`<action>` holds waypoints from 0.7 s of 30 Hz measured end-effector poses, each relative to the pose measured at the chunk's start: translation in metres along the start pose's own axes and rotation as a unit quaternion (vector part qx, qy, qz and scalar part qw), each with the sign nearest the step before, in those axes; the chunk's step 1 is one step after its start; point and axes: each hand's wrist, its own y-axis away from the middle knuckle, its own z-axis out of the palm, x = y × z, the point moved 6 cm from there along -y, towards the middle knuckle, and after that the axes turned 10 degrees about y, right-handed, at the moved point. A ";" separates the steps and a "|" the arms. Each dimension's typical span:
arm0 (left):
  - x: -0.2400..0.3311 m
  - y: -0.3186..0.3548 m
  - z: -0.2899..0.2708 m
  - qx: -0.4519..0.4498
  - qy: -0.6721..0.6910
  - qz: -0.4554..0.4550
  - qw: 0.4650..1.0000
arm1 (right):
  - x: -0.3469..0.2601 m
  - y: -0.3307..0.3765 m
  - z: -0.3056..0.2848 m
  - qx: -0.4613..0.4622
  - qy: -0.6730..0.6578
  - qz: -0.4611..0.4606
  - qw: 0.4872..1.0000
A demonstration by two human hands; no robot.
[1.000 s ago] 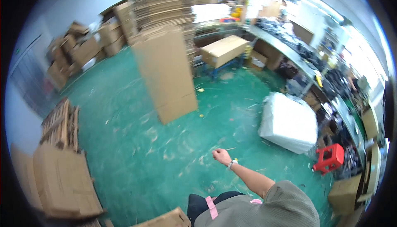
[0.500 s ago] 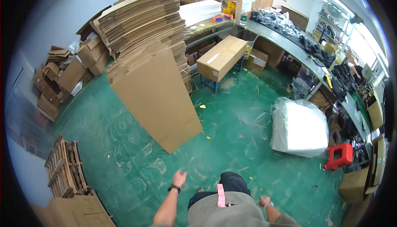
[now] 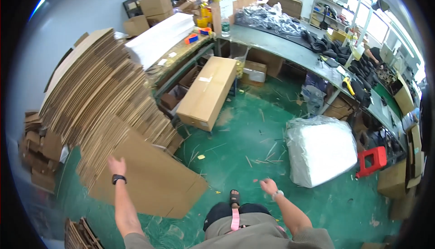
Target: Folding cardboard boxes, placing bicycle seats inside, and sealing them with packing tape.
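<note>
Card stack (image 3: pixel 86 86) | left grip (image 3: pixel 117 165): wide, fingers apart, at sheets (image 3: pixel 158 176), contact unclear | sheets: tilted, before card stack | box (image 3: pixel 208 92): beside counter (image 3: pixel 182 48) | right grip (image 3: pixel 268 186): curled, tightness cannot be told, above floor (image 3: pixel 244 120) | white bale (image 3: pixel 322 151) | red stool (image 3: pixel 377 157)

Brown cardboard sheet (image 3: pixel 156 178) — flat, tilted

A stack of flattened cartons (image 3: pixel 86 86) stands left; before it leans a cardboard sheet (image 3: pixel 154 172), the left hand (image 3: pixel 117 165) in front. Rightward follow a long carton (image 3: pixel 210 92), a plastic-wrapped bundle (image 3: pixel 322 151) and a stool (image 3: pixel 379 156), the worktop (image 3: pixel 267 41) running behind.
</note>
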 end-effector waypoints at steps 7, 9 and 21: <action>0.016 -0.035 0.063 0.011 -0.131 -0.060 0.990 | -0.151 -0.157 -0.123 0.028 -0.028 -0.069 0.997; 0.019 -0.027 0.064 0.135 -0.108 0.002 0.985 | -0.160 -0.209 -0.130 0.013 0.000 -0.058 0.998; 0.070 -0.020 0.041 -0.076 -0.097 0.017 0.992 | -0.396 -0.434 -0.169 -0.082 0.155 -0.280 0.944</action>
